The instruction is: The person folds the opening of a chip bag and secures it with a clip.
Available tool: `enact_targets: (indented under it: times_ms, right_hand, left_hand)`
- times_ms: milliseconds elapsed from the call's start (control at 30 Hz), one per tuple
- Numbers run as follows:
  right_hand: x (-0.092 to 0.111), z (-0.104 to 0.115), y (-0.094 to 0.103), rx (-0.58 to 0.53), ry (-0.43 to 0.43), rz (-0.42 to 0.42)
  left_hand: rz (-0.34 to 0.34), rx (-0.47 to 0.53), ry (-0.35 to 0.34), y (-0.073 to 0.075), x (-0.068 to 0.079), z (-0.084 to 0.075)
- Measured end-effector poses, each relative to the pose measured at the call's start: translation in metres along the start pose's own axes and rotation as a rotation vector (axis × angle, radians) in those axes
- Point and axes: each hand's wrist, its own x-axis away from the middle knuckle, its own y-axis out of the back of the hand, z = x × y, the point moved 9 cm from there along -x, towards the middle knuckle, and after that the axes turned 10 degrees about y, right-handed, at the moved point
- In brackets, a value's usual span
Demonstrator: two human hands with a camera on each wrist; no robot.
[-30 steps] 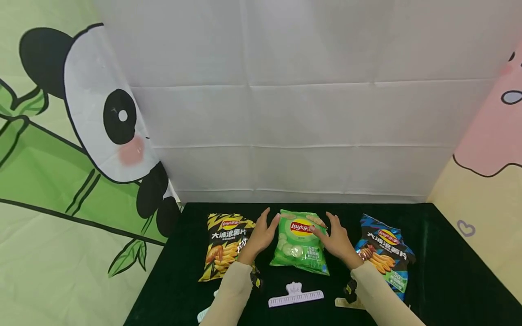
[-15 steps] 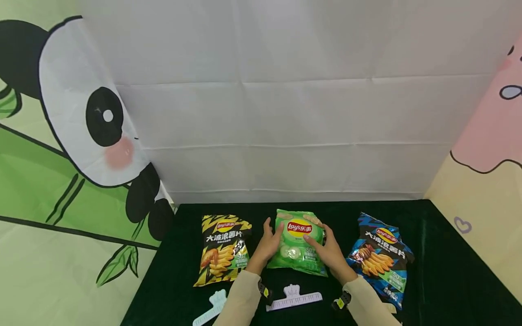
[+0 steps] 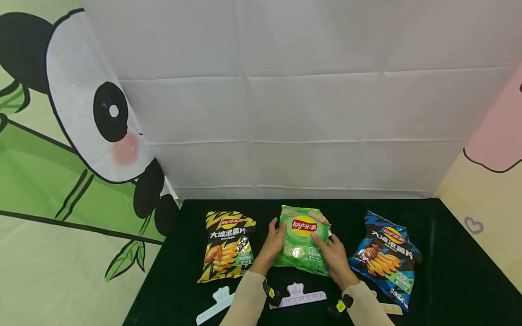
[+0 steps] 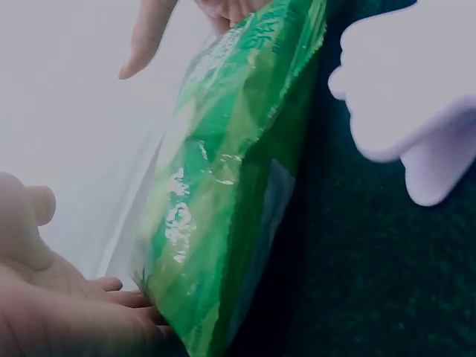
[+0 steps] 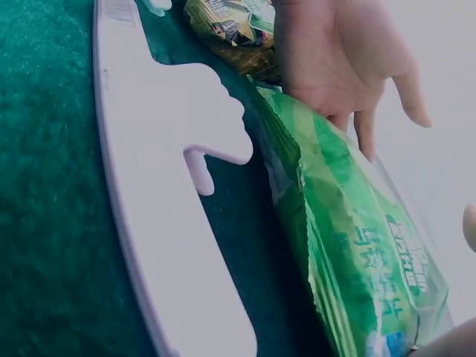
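A green Lay's chip bag (image 3: 299,246) lies on the dark green tabletop between both hands. My left hand (image 3: 272,247) is at its left side. In the left wrist view, its fingers (image 4: 137,301) reach the bag's edge while the thumb stands raised away from it. My right hand (image 3: 336,259) is at the opposite side, fingers at the edge and thumb overlapping the front in the head view; the right wrist view shows that thumb (image 5: 470,225) apart from the bag. Below the bag lies a pale purple bag clip (image 3: 299,299), toothed and with a crown-shaped handle.
A yellow-and-black chip bag (image 3: 226,249) lies to the left, a blue-and-black one (image 3: 387,258) to the right. A pale blue clip (image 3: 216,307) is at the front left. A cream clip (image 3: 392,309) shows partly behind the right sleeve. A white curtain (image 3: 306,113) hangs behind the table.
Both hands have come down and closer to the green bag's sides, from hovering around its upper part to reaching its edges. The head view has shifted a little.
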Motion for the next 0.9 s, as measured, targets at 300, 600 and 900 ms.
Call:
enact_targets:
  times_ms: [300, 600, 900]
  right_hand:
    - [0.006, 0.0, 0.006, -0.138, -0.036, -0.047]
    - [0.01, 0.012, 0.002, -0.207, -0.013, -0.055]
    - [0.013, 0.019, -0.001, -0.305, 0.031, -0.049]
  left_hand:
    - [-0.005, 0.014, 0.014, 0.006, 0.011, -0.002]
    - [0.0, 0.029, -0.01, 0.015, 0.024, -0.011]
    - [0.051, 0.029, -0.007, 0.018, 0.029, -0.014]
